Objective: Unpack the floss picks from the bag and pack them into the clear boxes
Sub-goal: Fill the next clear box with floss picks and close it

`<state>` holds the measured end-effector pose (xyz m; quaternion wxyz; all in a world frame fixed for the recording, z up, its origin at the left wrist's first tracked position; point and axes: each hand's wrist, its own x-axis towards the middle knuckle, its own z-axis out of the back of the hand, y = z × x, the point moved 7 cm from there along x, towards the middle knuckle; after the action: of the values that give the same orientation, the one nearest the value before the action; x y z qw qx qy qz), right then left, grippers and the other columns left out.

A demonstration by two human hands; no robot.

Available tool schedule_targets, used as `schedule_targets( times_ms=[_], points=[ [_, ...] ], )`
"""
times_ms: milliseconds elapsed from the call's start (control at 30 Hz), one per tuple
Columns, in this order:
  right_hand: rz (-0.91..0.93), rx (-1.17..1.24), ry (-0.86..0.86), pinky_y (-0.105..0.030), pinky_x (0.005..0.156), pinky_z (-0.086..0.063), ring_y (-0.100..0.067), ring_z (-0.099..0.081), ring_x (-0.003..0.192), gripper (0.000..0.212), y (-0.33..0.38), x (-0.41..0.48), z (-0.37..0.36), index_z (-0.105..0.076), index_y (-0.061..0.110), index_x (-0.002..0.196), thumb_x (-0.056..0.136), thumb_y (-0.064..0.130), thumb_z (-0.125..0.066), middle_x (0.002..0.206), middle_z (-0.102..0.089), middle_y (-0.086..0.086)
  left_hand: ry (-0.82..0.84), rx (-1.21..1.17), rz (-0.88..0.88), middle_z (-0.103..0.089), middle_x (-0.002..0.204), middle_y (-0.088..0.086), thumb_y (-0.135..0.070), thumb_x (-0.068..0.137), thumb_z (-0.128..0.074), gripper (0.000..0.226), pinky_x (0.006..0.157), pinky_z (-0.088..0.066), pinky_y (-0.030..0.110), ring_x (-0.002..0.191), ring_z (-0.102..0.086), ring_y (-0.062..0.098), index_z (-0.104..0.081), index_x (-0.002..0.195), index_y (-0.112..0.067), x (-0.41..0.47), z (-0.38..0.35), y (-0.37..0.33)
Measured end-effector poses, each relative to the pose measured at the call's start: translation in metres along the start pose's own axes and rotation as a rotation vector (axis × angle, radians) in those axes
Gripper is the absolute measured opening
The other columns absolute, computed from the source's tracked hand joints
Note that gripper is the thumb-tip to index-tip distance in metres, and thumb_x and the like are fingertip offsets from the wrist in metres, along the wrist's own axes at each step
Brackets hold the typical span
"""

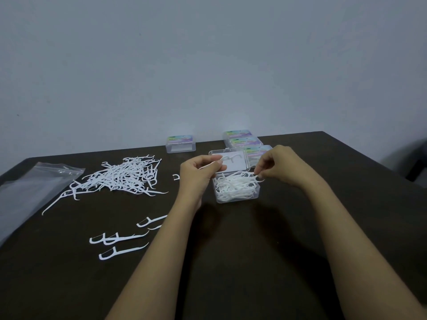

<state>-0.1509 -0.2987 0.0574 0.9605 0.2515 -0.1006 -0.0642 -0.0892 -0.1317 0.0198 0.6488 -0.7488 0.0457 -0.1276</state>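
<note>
1. Floss picks are being packed into the open clear box, already well filled, at mid-table.
2. One pick is pinched in the closed left hand; the right hand is pinched on a pick at the box rim.
3. Next, both picks likely need laying flat inside.
4. A loose pile and the emptied bag lie left; closed boxes wait behind.

On our dark table lie a plastic bag, loose floss picks and 5 clear boxes.

White floss picks heaped — open clear box half-full
</note>
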Motion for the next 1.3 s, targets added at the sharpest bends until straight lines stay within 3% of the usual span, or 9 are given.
schedule_targets(
  times_ms=[267, 433, 600, 700, 800, 867, 1000, 1100, 1300],
  points=[
    [0.057, 0.127, -0.199, -0.001, 0.055, -0.038, 0.0, -0.052, 0.057, 0.013, 0.0, 0.002, 0.012, -0.071, 0.009, 0.084, 0.074, 0.0, -0.071, 0.064, -0.058, 0.006, -0.067, -0.05, -0.011, -0.068, 0.062, -0.004, -0.002, 0.078, -0.07, 0.01, 0.059, -0.047, 0.016, 0.063, -0.057, 0.01, -0.07, 0.077, -0.012, 0.004, 0.007, 0.002],
    [0.06, 0.167, -0.122, -0.001, 0.059, -0.037, 0.003, -0.053, 0.061, 0.013, 0.008, 0.005, -0.008, -0.073, 0.008, 0.089, 0.076, 0.005, -0.072, 0.073, -0.062, 0.006, -0.068, -0.046, 0.003, -0.066, 0.071, 0.001, -0.003, 0.077, -0.072, 0.007, 0.053, -0.044, 0.012, 0.057, -0.053, 0.004, -0.068, 0.078, -0.009, 0.004, 0.007, 0.004],
    [-0.034, 0.143, -0.13, -0.013, 0.064, -0.041, -0.003, -0.053, 0.071, 0.017, -0.005, 0.009, -0.01, -0.072, 0.007, 0.093, 0.084, 0.02, -0.066, 0.083, -0.063, 0.002, -0.026, 0.01, -0.024, -0.066, 0.071, 0.001, 0.0, 0.074, -0.072, 0.013, 0.052, -0.044, 0.008, 0.051, -0.057, -0.005, -0.063, 0.07, -0.008, 0.003, 0.004, 0.002],
    [-0.212, 0.336, -0.195, -0.028, 0.072, -0.039, -0.016, -0.051, 0.076, 0.043, -0.018, 0.006, -0.007, -0.064, -0.006, 0.094, 0.095, 0.034, -0.046, 0.08, -0.057, -0.008, 0.037, 0.106, -0.059, -0.067, 0.071, 0.001, 0.001, 0.071, -0.075, 0.017, 0.057, -0.047, 0.008, 0.057, -0.061, -0.002, -0.062, 0.065, -0.009, 0.003, -0.001, 0.001],
    [-0.329, 0.694, -0.123, -0.03, 0.092, -0.038, -0.019, -0.051, 0.109, 0.05, -0.009, -0.002, -0.021, -0.049, 0.014, 0.13, 0.1, 0.043, -0.021, 0.118, -0.055, -0.005, 0.117, 0.213, -0.084, -0.067, 0.068, 0.001, 0.002, 0.067, -0.078, 0.019, 0.062, -0.051, 0.014, 0.062, -0.063, 0.005, -0.064, 0.065, -0.012, 0.002, -0.008, -0.001],
    [-0.365, 0.843, -0.129, -0.029, 0.101, -0.029, -0.016, -0.037, 0.129, 0.054, 0.0, -0.006, -0.027, -0.032, 0.017, 0.142, 0.1, 0.045, -0.014, 0.132, -0.044, 0.0, 0.19, 0.265, -0.095, -0.066, 0.066, 0.0, 0.003, 0.067, -0.077, 0.019, 0.063, -0.053, 0.015, 0.06, -0.062, 0.005, -0.066, 0.068, -0.012, 0.0, -0.014, -0.002],
    [-0.353, 1.028, -0.198, -0.029, 0.1, -0.028, -0.012, -0.037, 0.128, 0.06, 0.009, -0.005, -0.033, -0.027, 0.021, 0.144, 0.096, 0.053, -0.009, 0.139, -0.04, 0.003, 0.286, 0.35, -0.122, -0.065, 0.059, -0.008, 0.003, 0.068, -0.077, 0.017, 0.062, -0.051, 0.015, 0.055, -0.059, -0.001, -0.069, 0.07, -0.012, -0.004, -0.02, -0.002],
    [-0.329, 1.091, -0.183, -0.021, 0.085, -0.028, -0.007, -0.039, 0.117, 0.061, 0.011, -0.007, -0.033, -0.033, 0.02, 0.141, 0.096, 0.051, -0.006, 0.122, -0.043, 0.005, 0.27, 0.516, -0.167, -0.066, 0.066, -0.007, -0.006, 0.069, -0.079, 0.015, 0.068, -0.049, 0.019, 0.063, -0.059, 0.003, -0.069, 0.07, -0.018, -0.003, -0.021, -0.001],
    [-0.279, 1.082, -0.118, -0.016, 0.079, -0.036, -0.014, -0.037, 0.127, 0.061, 0.022, -0.009, -0.034, -0.033, 0.015, 0.141, 0.097, 0.047, -0.004, 0.146, -0.036, -0.009, 0.24, 0.723, -0.24, -0.061, 0.082, -0.003, -0.018, 0.069, -0.08, 0.009, 0.065, -0.037, 0.018, 0.075, -0.048, 0.005, -0.072, 0.073, -0.017, -0.004, -0.027, 0.001]
  ],
)
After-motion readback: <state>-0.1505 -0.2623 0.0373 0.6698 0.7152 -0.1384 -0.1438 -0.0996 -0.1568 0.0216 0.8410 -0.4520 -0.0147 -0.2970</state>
